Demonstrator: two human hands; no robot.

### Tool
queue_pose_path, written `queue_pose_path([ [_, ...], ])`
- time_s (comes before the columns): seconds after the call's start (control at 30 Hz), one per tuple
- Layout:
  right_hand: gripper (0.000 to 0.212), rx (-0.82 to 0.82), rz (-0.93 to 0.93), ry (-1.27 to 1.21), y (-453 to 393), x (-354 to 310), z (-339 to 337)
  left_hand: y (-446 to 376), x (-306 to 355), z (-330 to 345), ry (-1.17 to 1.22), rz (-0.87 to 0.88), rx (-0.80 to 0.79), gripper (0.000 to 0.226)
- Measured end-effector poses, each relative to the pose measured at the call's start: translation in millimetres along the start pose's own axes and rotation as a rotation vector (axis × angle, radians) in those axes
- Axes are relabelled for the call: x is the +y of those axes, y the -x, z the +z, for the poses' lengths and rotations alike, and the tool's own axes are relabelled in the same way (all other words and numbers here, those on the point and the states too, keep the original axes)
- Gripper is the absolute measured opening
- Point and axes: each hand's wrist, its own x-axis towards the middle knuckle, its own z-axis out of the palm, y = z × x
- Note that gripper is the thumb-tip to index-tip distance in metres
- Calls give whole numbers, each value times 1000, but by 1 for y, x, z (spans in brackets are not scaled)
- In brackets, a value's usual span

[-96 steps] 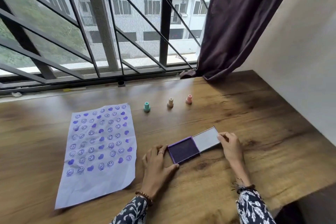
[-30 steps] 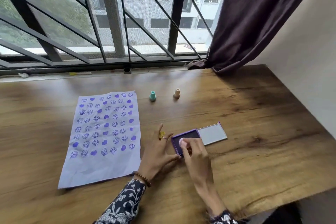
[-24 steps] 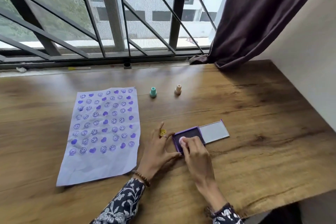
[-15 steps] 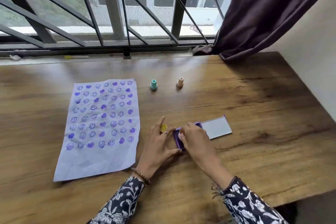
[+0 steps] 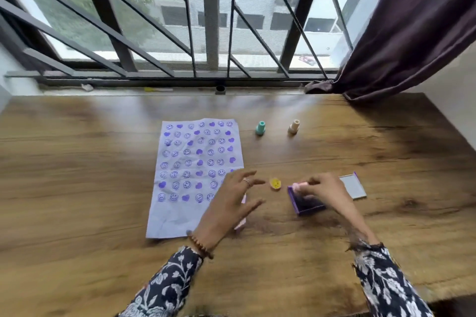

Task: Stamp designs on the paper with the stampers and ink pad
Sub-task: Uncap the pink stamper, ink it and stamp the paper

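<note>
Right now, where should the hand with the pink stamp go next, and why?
Probably across to the paper. The right hand holds the pink stamper at the ink pad, so it looks inked. The bare strip along the paper's near edge has room, and the open left hand hovers there, ready to steady it.

No readable text, nos. or brand marks anywhere. Only signs: purple stamped marks on the paper (image 5: 195, 162), smiley faces & solid hearts in rough rows, no letters among them. Yellow piece (image 5: 275, 183) on the surface carries dark dots, maybe a face, too blurred to tell. Teal stamper (image 5: 260, 128), beige stamper (image 5: 294, 126), ink pad (image 5: 306, 202) & its lid (image 5: 353, 186): no label visible.
</note>
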Motion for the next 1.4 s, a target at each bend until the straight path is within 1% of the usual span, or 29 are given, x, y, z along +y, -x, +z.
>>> queue_pose_path([
  [0.03, 21, 22, 12, -161, 11, -4, 11, 9, -12, -21, -23, -2, 38, 33],
  [0.1, 25, 12, 10, -438, 35, -20, 40, 28, -44, -62, -101, -41, 116, 26],
  [0.13, 24, 9, 2, -534, 48, -30, 57, 38, -62, -80, -140, -73, 136, 25],
  [0.17, 19, 28, -17, -569, 59, -41, 76, 48, -80, -97, -179, -111, 145, 25],
  [0.2, 10, 57, -42, -547, 69, -50, 96, 57, -97, -111, -220, -153, 141, 28],
  [0.23, 5, 81, -72, -517, 79, -60, 118, 65, -110, -122, -258, -194, 127, 35],
  [0.3, 7, 104, -136, -423, 94, -74, 163, 76, -130, -134, -290, -245, 77, 57],
  [0.33, 4, 112, -175, -346, 100, -79, 185, 79, -137, -137, -286, -258, 39, 69],
  [0.4, 5, 156, -256, -168, 107, -86, 223, 81, -151, -137, -300, -264, -43, 84],
  [0.47, 8, 211, -318, -58, 111, -89, 252, 83, -164, -135, -351, -256, -94, 83],
  [0.57, 8, 260, -443, 77, 115, -90, 280, 84, -176, -132, -380, -214, -69, 75],
  [0.67, 9, 295, -528, 272, 117, -90, 292, 85, -181, -128, -405, -181, -75, 74],
  [0.73, 2, 344, -589, 412, 117, -90, 295, 86, -183, -126, -413, -172, -90, 68],
  [0.83, 2, 374, -595, 458, 116, -92, 297, 87, -186, -125, -407, -165, -98, 67],
  [0.97, 14, 313, -475, 470, 107, -98, 300, 87, -187, -124, -404, -159, -101, 67],
  [1.1, 21, 179, -420, 606, 92, -107, 294, 87, -188, -124, -401, -170, -118, 67],
  [1.23, 20, 42, -445, 719, 79, -116, 278, 87, -186, -125, -397, -168, -130, 66],
  [1.4, 18, -125, -499, 784, 64, -131, 265, 87, -182, -128, -406, -179, -146, 66],
])
